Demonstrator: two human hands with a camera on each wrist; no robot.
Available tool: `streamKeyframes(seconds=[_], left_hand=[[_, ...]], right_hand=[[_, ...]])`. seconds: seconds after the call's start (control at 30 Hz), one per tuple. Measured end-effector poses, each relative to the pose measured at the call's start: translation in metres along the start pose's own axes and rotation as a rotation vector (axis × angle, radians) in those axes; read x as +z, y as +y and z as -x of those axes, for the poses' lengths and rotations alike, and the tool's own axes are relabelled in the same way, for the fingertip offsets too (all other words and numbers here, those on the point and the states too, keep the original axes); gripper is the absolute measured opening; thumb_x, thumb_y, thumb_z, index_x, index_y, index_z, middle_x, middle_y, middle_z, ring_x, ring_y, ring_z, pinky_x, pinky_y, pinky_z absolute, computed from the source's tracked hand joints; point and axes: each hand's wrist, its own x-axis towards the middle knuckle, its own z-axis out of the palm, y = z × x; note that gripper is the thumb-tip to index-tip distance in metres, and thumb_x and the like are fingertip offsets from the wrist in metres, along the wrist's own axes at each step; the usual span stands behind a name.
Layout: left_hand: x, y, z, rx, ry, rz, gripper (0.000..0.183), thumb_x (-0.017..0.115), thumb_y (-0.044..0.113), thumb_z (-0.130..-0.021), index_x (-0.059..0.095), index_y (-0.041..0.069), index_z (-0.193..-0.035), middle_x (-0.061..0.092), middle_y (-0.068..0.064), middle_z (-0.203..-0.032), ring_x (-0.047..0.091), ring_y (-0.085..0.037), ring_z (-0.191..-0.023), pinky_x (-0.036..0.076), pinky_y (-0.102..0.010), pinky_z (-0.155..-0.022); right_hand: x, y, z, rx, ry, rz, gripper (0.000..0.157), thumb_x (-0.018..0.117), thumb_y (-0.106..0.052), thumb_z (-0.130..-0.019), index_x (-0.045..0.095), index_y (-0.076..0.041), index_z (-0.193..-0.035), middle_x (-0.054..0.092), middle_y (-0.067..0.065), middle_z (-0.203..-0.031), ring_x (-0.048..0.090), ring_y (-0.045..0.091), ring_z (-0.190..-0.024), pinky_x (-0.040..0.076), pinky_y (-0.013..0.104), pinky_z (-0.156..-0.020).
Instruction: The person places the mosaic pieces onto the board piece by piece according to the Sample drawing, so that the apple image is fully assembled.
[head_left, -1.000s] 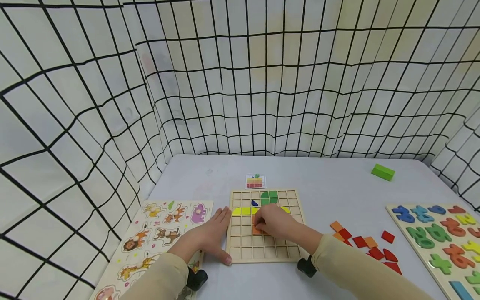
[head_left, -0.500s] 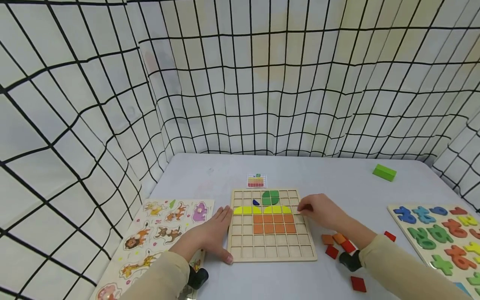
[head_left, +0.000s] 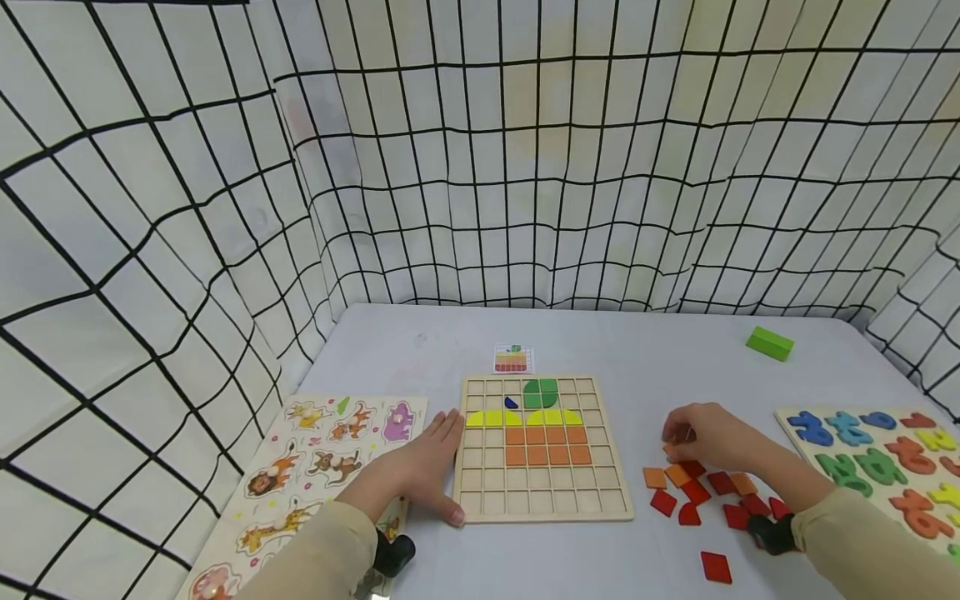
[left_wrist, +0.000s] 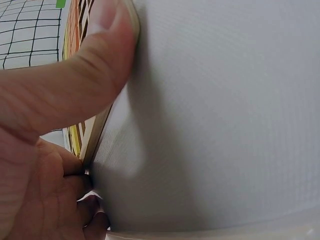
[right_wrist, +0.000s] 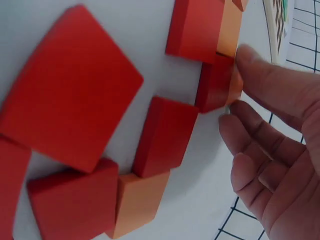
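My left hand (head_left: 426,468) rests against the left edge of a wooden grid board (head_left: 480,504), its thumb by the near corner and its fingers stretched along the side. Set into the grid are two rows of orange tiles (head_left: 537,455), yellow pieces (head_left: 495,418), green pieces (head_left: 542,393) and a small blue piece (head_left: 511,402). Right of the board, my right hand (head_left: 712,435) reaches down at loose tiles. In the right wrist view its thumb and a finger pinch an orange tile (right_wrist: 236,86), mostly hidden, beside a red tile (right_wrist: 215,82).
Loose red tiles (head_left: 716,567) and orange tiles lie at the right. A small picture card (head_left: 513,359) sits behind the board. An animal puzzle (head_left: 330,425) is at left, a number puzzle (head_left: 847,442) at right, a green block (head_left: 769,343) at the back. Black netting (head_left: 555,175) surrounds the table.
My right hand has left the board and moved right to the loose tiles, uncovering the two orange rows. The left hand has stayed at the board's edge.
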Motion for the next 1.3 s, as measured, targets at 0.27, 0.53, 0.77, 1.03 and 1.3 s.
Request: streamKeyframes(seconds=[0.27,0.53,0.77,1.03,1.3], left_hand=[[0.000,-0.001,0.000,-0.008,0.001,0.010,0.130,0.093,0.045,-0.069,0.016,-0.004,-0.161,0.011,-0.019,-0.172,0.008,-0.036,-0.161,0.017,-0.048,-0.131],[0.000,-0.001,0.000,-0.007,-0.006,0.002,0.129,0.093,0.045,-0.069,0.016,-0.004,-0.161,0.010,-0.019,-0.172,0.007,-0.035,-0.161,0.017,-0.047,-0.131],[-0.001,-0.001,0.000,-0.013,-0.005,-0.007,0.129,0.093,0.045,-0.069,0.017,-0.004,-0.161,0.011,-0.019,-0.172,0.007,-0.035,-0.161,0.017,-0.048,-0.131],[0.000,-0.001,0.000,-0.007,0.000,0.007,0.129,0.093,0.045,-0.069,0.017,-0.004,-0.161,0.011,-0.019,-0.172,0.007,-0.035,-0.161,0.017,-0.047,-0.131],[-0.001,0.000,0.000,0.000,-0.003,0.020,0.130,0.093,0.045,-0.069,0.016,-0.004,-0.161,0.011,-0.019,-0.172,0.007,-0.035,-0.161,0.017,-0.048,-0.130]], right_hand=[[0.011,-0.009,-0.009,-0.014,0.046,0.026,0.026,0.078,-0.001,-0.085,0.068,-0.005,-0.108,0.062,0.002,-0.092,0.054,0.018,-0.087,0.058,0.031,-0.076],[0.014,-0.021,-0.015,-0.012,0.145,-0.030,0.020,0.081,-0.003,-0.085,0.068,-0.004,-0.101,0.067,0.003,-0.091,0.058,0.017,-0.083,0.060,0.029,-0.071],[0.028,-0.062,-0.038,-0.150,0.198,-0.055,0.010,0.081,-0.008,-0.086,0.073,-0.011,-0.090,0.068,-0.004,-0.083,0.058,0.012,-0.078,0.055,0.023,-0.070],[0.052,-0.130,-0.067,-0.237,0.153,0.003,0.015,0.073,-0.006,-0.092,0.082,-0.009,-0.103,0.080,0.001,-0.098,0.069,0.015,-0.091,0.062,0.029,-0.081],[0.066,-0.170,-0.081,-0.280,0.125,-0.023,0.008,0.074,-0.013,-0.094,0.076,-0.013,-0.102,0.074,-0.003,-0.093,0.064,0.012,-0.083,0.060,0.032,-0.084]])
